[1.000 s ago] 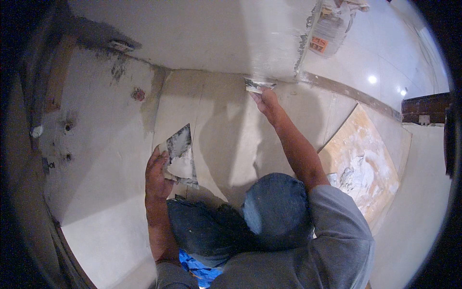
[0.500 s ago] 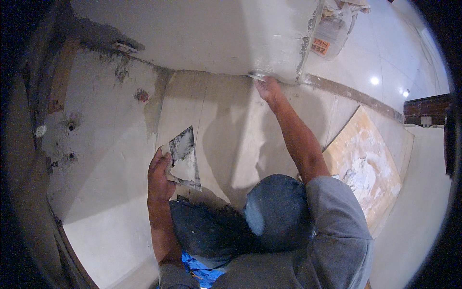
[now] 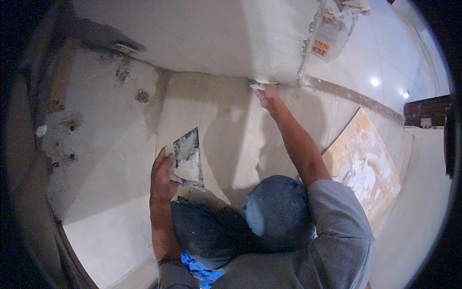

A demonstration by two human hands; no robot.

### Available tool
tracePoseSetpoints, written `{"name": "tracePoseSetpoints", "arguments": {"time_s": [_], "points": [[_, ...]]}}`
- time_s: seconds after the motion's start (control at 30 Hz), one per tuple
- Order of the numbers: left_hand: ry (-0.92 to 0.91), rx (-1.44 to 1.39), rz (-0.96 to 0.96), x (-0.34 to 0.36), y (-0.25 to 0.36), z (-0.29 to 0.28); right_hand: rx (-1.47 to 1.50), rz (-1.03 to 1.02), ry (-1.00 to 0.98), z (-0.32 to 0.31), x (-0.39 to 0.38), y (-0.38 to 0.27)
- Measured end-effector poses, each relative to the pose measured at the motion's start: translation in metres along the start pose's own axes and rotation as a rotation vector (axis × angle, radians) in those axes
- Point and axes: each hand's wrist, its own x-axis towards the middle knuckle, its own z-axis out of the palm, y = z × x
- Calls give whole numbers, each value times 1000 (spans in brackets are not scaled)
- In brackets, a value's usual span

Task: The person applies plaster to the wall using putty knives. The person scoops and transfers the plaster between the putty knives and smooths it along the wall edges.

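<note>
My left hand (image 3: 162,179) grips the edge of a flat, angular plate (image 3: 188,156) smeared with pale putty and dark residue, holding it tilted above the floor beside my left knee. My right arm reaches forward, and its hand (image 3: 267,96) is closed around a putty knife (image 3: 258,85). The knife's thin blade lies along the line where the pale wall (image 3: 202,38) meets the floor (image 3: 192,101). Whether the blade touches the wall cannot be told, and its handle is mostly hidden by my fingers.
On the right, a tan square board (image 3: 380,149) carries a heap of white putty (image 3: 358,176). Beyond the wall's ragged end, a clear plastic bag or container (image 3: 332,41) stands on glossy tile. A stained side wall (image 3: 106,144) with holes rises at left. My knees (image 3: 278,214) are bent below.
My right hand and the putty knife have shifted slightly toward me, with the blade's angle changed. The left hand and its plate have moved a little to the right.
</note>
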Motion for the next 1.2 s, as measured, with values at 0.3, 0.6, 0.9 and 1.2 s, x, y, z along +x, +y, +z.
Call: {"name": "tracePoseSetpoints", "arguments": {"time_s": [0.3, 0.6, 0.9, 1.2], "points": [[-2, -363, -144, -3, 20, 22, -499, -351, -273, 6, 2, -10], [13, -366, -209, -10, 35, 30, 460, 80, -297, 80, -95, -95], [-9, -390, -179, -4, 23, 19, 181, -94, -286, 73, -185, -89], [-38, 67, 0, 1, 7, 7, -21, 56, -69, -11, -29, -12]]}}
